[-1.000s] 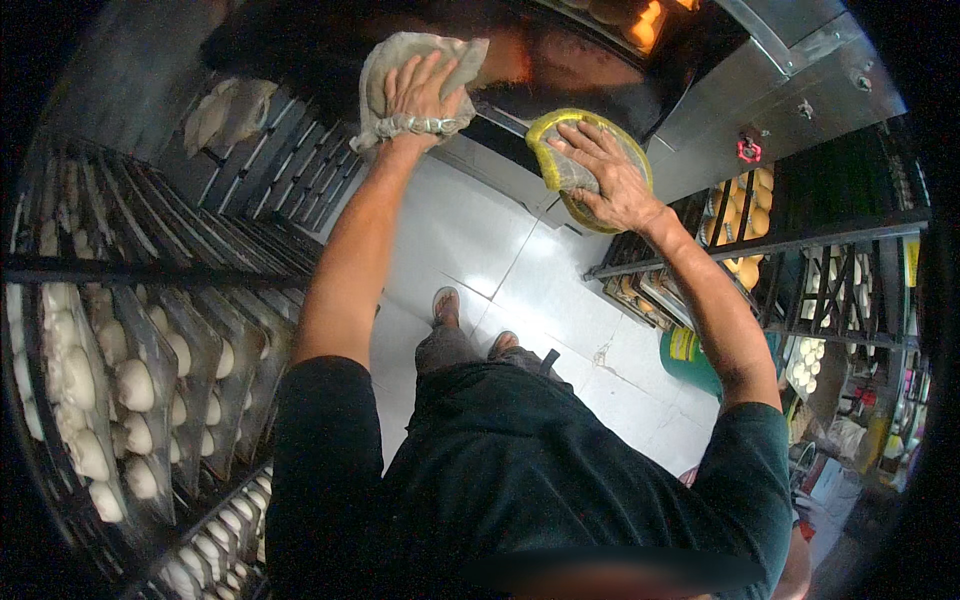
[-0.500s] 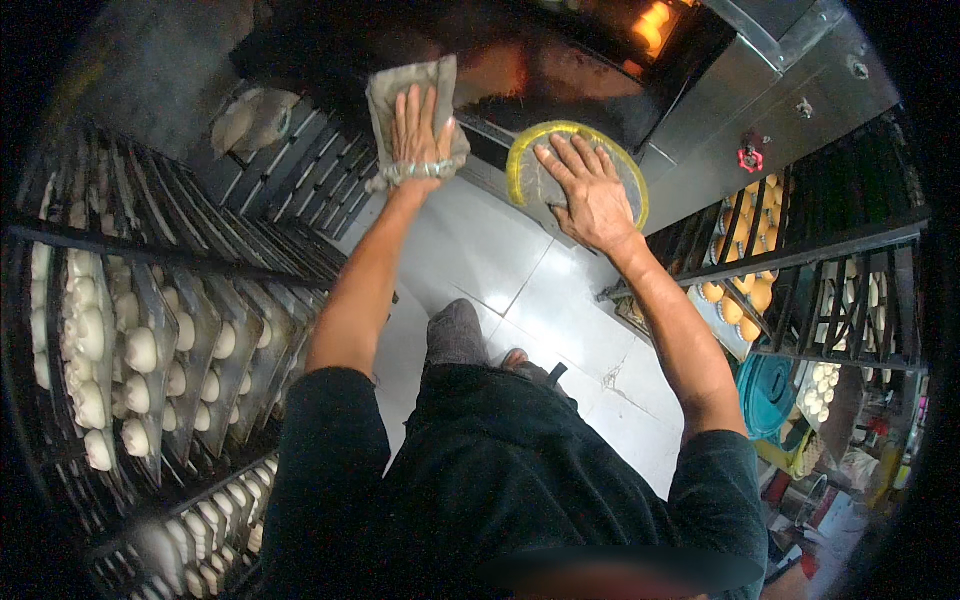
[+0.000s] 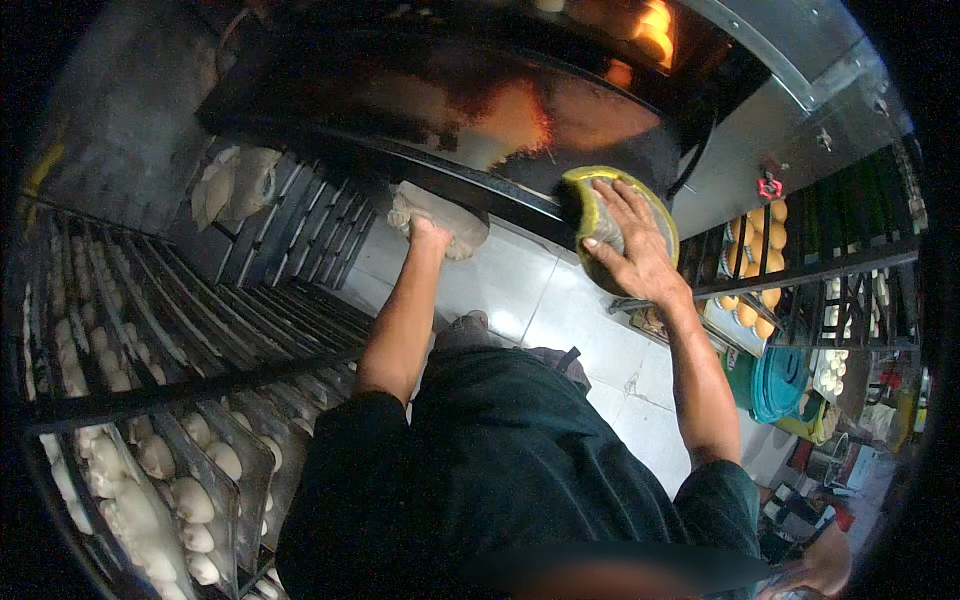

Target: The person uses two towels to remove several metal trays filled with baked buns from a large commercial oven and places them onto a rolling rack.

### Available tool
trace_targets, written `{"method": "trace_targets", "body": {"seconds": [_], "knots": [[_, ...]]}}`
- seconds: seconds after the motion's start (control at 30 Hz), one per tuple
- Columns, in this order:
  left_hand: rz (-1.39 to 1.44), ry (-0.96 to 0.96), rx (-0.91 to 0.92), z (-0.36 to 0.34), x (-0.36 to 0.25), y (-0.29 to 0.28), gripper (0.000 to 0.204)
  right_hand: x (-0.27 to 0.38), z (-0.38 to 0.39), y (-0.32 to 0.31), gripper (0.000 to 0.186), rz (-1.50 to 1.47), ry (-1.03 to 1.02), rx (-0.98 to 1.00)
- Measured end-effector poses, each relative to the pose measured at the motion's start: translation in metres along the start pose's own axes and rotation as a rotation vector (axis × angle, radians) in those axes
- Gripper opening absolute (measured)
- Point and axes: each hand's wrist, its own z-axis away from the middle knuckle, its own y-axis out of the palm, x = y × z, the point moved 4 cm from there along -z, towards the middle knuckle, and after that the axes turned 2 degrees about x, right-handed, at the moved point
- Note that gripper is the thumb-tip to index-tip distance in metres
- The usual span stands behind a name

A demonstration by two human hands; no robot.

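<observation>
My left hand (image 3: 430, 232) is closed on a grey-beige cloth pad (image 3: 462, 226), its fingers hidden in the folds. That pad sits just below the near edge of a wide dark oven door (image 3: 400, 105), which reflects an orange glow. Farther right, my right hand (image 3: 638, 250) grips a round pot holder (image 3: 668, 222) with yellow trim, thumb apart from the fingers. The pot holder's left side curls by the right end of the door's edge. Whether either pad touches the metal I cannot tell.
Black racks with trays of pale dough balls (image 3: 225, 460) stand at left. Browned buns (image 3: 745, 312) fill a right-hand rack, above a teal lidded tub (image 3: 780, 385). A red valve knob (image 3: 769, 188) juts from the steel panel. White tiles (image 3: 545, 290) floor the middle.
My left hand has gone from lying flat on its pad to being wrapped in it. My right hand and the curling pot holder moved right. The view has shifted, showing more of the oven door.
</observation>
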Motion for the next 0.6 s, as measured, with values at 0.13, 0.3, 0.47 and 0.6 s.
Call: {"method": "trace_targets", "body": {"seconds": [0.13,0.3,0.47,0.6], "knots": [[-0.006,-0.079,0.064,-0.036,-0.012,-0.011,0.059,0.002,-0.011,0.004,0.066,0.085,0.009,-0.042],[0.024,-0.152,0.155,-0.066,-0.002,-0.001,0.054,0.013,-0.017,0.004,0.068,0.162,0.011,-0.066],[0.02,-0.135,0.014,-0.07,0.018,-0.006,0.051,0.01,-0.018,0.004,0.071,0.146,0.055,-0.064],[0.068,-0.176,-0.026,-0.08,0.029,-0.02,0.057,0.02,-0.02,-0.001,0.074,0.155,0.053,-0.043]]}}
